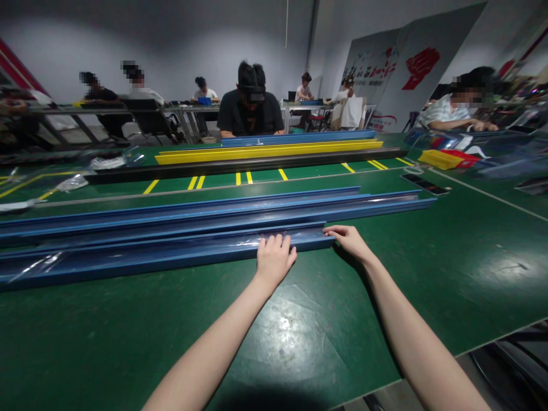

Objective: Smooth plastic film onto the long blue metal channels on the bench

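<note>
A long blue channel with raised side walls lies across the green table in front of me. Clear plastic film glints along its inside. Near the channel's right part, my left hand is closed over the near wall, fingers reaching inside and the thumb to the right. At the right end, my right hand is closed in a pinch, its fingertips touching the channel's end. What sits between those fingertips is too small to make out. Just behind run more blue channels, side by side.
Farther back lie a black channel, a yellow channel and another blue one, near a seated person. A phone is at the right. Yellow and red trays stand behind it. Other people sit at tables beyond.
</note>
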{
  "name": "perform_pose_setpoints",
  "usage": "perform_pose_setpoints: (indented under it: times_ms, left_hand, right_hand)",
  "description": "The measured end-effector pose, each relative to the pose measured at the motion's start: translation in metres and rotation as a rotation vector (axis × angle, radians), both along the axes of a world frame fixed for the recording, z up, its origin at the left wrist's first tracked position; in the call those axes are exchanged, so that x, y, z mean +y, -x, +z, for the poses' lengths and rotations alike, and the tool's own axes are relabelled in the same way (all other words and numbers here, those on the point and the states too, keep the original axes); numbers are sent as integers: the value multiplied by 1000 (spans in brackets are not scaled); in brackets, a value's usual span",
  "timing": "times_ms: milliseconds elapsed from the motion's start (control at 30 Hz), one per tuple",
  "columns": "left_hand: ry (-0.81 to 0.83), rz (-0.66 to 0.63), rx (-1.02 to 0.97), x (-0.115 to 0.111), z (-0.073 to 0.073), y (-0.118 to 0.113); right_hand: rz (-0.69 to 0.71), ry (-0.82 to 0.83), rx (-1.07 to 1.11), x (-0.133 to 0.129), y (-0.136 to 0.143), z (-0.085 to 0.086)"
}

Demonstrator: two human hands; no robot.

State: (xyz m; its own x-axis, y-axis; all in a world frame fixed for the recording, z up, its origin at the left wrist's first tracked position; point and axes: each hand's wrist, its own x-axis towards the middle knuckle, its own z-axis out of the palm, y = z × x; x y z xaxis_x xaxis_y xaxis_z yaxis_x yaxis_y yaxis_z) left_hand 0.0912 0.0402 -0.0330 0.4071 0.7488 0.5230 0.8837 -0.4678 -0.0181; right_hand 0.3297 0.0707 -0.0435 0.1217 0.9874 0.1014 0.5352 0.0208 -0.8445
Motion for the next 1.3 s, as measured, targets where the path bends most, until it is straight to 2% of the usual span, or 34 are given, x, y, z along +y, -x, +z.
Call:
perform_pose_setpoints:
  times_ms: [500, 733, 1300]
  left_hand:
    - [39, -11, -41, 1, 2, 3]
    - [36, -12, -50, 0, 2, 3]
    - [78, 4, -80, 2, 4, 3]
  right_hand:
    - [19, -36, -80, -6, 4, -1]
    - [73, -63, -139, -7, 2, -1]
    - [38, -57, -189, -8, 6, 2]
